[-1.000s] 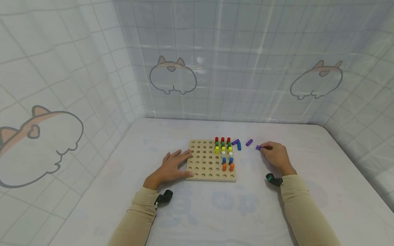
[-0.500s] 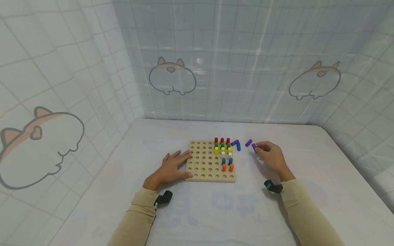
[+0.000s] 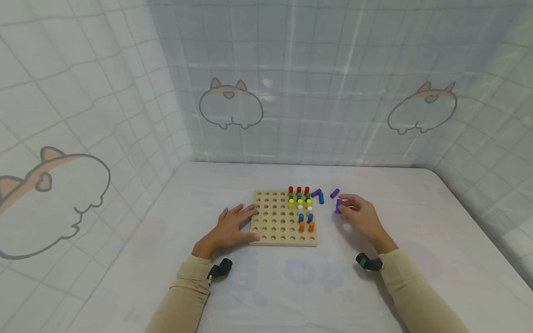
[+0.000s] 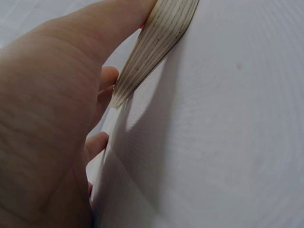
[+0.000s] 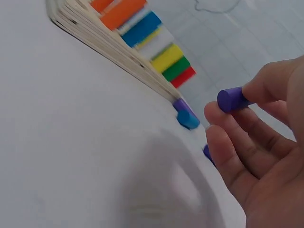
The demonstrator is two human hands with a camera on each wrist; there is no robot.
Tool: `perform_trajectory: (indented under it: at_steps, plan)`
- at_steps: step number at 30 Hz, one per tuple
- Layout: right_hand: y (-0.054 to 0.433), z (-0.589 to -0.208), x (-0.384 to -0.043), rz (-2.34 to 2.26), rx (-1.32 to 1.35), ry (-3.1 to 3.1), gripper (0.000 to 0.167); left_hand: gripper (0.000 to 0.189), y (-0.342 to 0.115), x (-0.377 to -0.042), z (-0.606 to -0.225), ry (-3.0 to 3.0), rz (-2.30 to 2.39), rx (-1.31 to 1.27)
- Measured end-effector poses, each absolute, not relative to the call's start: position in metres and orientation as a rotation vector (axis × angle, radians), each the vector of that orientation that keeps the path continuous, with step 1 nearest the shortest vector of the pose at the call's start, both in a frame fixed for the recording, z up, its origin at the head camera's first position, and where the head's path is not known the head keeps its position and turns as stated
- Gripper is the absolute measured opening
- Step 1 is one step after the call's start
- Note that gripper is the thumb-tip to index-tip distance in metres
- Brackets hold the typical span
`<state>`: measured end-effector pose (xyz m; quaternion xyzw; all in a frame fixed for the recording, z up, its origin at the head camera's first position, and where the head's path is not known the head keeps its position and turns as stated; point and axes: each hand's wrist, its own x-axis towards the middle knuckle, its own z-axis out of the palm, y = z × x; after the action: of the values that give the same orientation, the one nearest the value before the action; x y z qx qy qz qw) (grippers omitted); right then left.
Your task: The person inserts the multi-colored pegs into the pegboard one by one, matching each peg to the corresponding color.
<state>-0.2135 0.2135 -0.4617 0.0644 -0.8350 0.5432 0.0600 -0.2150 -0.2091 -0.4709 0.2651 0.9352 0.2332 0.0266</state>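
Note:
A square wooden pegboard (image 3: 273, 231) with rows of holes lies mid-table. Upright red, green, yellow, white, blue and orange pegs (image 3: 301, 226) fill part of its right side. My left hand (image 3: 230, 227) rests at the board's left edge, fingers spread, thumb near the front corner. To the right of the board, my right hand (image 3: 363, 218) pinches a purple peg (image 5: 231, 99) between thumb and fingers. In the head view that peg stands upright, and the right wrist view shows it above the table.
Beyond the board's right edge lie a blue peg (image 3: 321, 198) and two purple pegs, one (image 3: 335, 193) nearer my right hand. White cloth covers the table (image 3: 291, 286). Tiled-pattern curtains (image 3: 325, 115) with animal drawings rise behind and on both sides.
My right hand has moved left toward the board, bringing the purple peg along and turning it from lying to upright. The left hand has stayed on the board.

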Motion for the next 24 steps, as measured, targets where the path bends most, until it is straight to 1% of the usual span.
perform_trajectory:
  at_steps: [5,10,17,24]
  plan:
    - [0.207,-0.461,-0.208,1.836,0.249,-2.480,0.043,0.091,-0.209,-0.215,-0.473,2.887,0.722,0.821]
    - [0.198,-0.457,-0.201,1.964,0.229,-2.468,0.050,0.091,-0.210,-0.219,-0.476,2.889,0.720,0.821]
    - [0.185,-0.460,-0.195,1.989,0.264,-2.529,0.045,0.090,-0.211,-0.218,-0.476,2.893,0.726,0.819]
    - [0.178,-0.462,-0.188,1.973,0.279,-2.575,0.036,0.090,-0.210,-0.217,-0.476,2.896,0.717,0.814]
